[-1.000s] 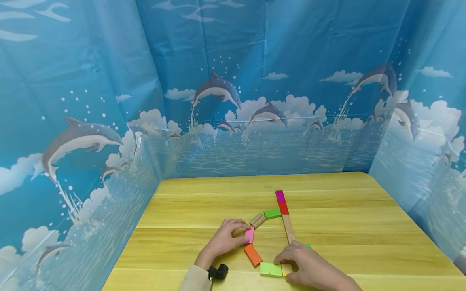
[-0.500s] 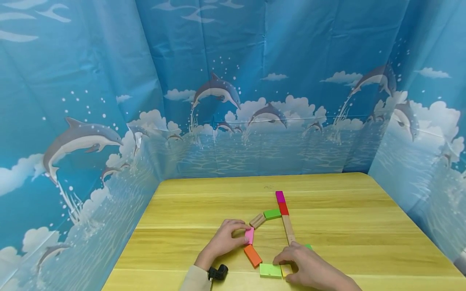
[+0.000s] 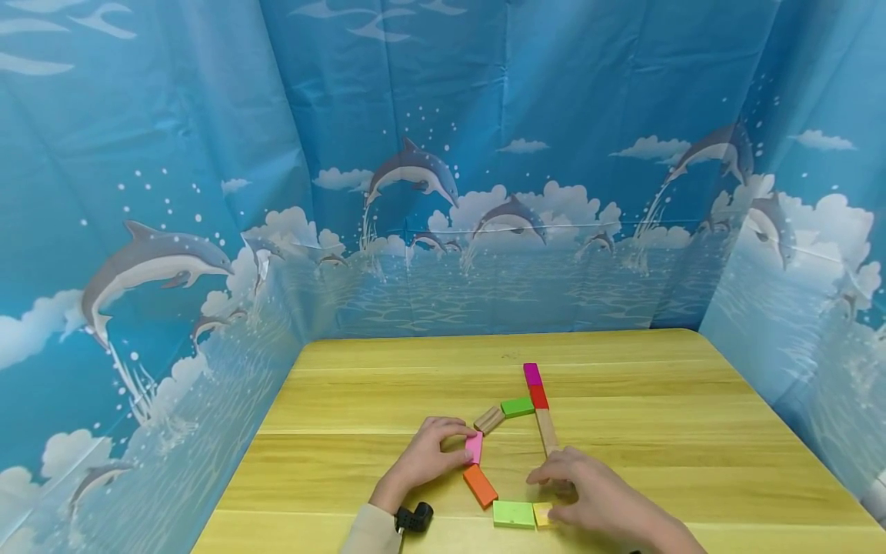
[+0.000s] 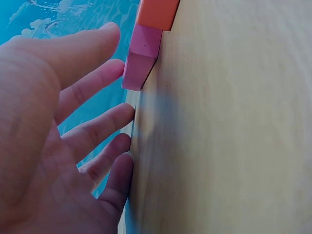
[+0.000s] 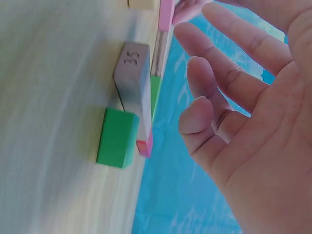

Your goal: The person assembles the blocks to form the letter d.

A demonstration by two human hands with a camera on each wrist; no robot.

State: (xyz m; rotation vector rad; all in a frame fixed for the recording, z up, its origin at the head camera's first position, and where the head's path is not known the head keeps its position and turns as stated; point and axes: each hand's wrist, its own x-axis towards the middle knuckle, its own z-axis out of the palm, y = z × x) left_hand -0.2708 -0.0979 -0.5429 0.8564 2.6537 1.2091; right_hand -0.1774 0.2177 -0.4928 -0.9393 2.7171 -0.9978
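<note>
My left hand (image 3: 431, 452) lies beside a pink block (image 3: 475, 446), thumb and index fingertips right at it; the left wrist view shows those fingers fairly straight. My right hand (image 3: 601, 492) hovers over the near right of the blocks, fingers loosely bent, nothing between them. Its thumb tip overlaps the edge of a small yellow block (image 3: 542, 515) in the head view. A wooden block marked 35 (image 5: 130, 61) and a green block (image 5: 117, 139) show beside that hand in the right wrist view. In the head view the right hand hides this green block.
Also in the outline are an orange block (image 3: 481, 486), a lime block (image 3: 514, 514), a ridged wooden block (image 3: 490, 420) and another green block (image 3: 517, 407). Red (image 3: 539, 397) and magenta (image 3: 532, 374) blocks extend the right line. Dolphin-print curtains (image 3: 512, 292) surround the wooden table (image 3: 360, 385).
My right hand has lifted off the yellow block and shifted slightly right, its fingers spreading apart. The left hand stays at the pink block.
</note>
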